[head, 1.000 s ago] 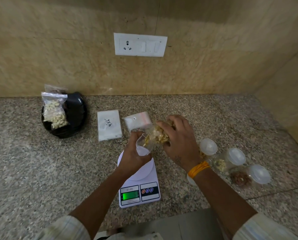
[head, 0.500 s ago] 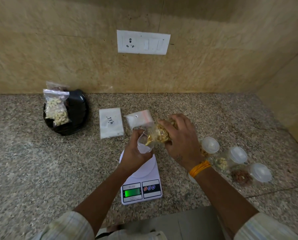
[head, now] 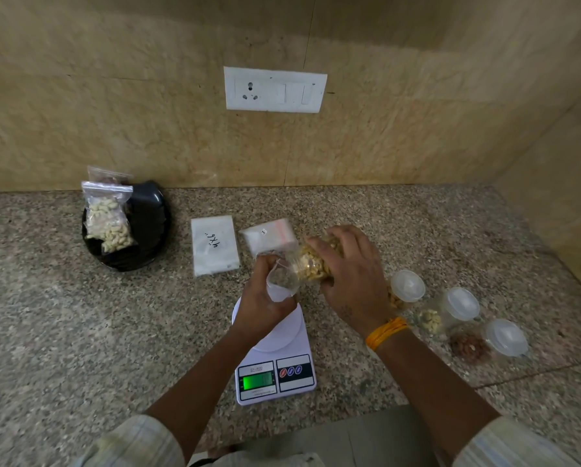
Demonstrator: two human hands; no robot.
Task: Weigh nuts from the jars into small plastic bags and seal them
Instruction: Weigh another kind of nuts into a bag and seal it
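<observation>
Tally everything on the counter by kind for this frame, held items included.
Nut jars: 4 (one held tilted, three lying at right)
Filled bags: 2
Bag being filled: 1
Empty-bag packs: 2
Scale: 1
Black plate: 1
Total: 11

Both bare forearms reach forward from rolled pale striped sleeves. The left hand (head: pixel 265 294) curls its fingers around a small clear plastic bag (head: pixel 282 281), while the right hand (head: pixel 351 274), an orange thread band (head: pixel 385 332) at its wrist, grips a tilted clear jar of cashews (head: pixel 312 262).
</observation>
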